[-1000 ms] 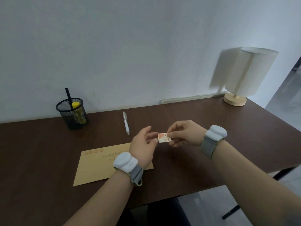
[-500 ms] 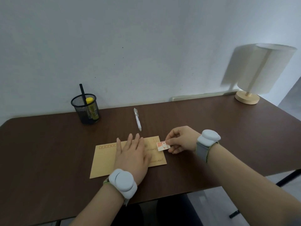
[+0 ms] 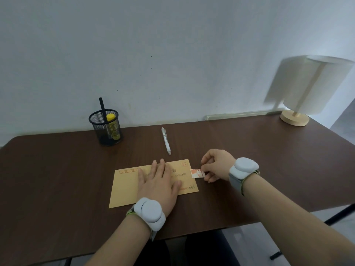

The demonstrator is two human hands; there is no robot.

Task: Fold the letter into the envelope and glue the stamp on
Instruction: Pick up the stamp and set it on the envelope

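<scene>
- Head view. Envelope [image 3: 130, 189]: flat tan paper rectangle near the tabletop's [image 3: 57, 179] front edge; row of small red boxes at its far-left corner, a red printed square at its far-right corner, handwritten lines too small to read.
- Left hand [image 3: 157, 181]: fingers straight, palm pressed flat on the envelope, hiding its middle.
- Right hand [image 3: 215, 166]: pinches the stamp [image 3: 197, 173], a small orange-and-white paper, at the envelope's right edge.
- Both wrists carry smooth grey-white pods on straps.
- Far edge: black mesh cup [image 3: 106, 127] holding a yellow-capped stick, label unreadable; white pen [image 3: 166, 141]; blurred lamp [image 3: 307, 89], far-right corner.
</scene>
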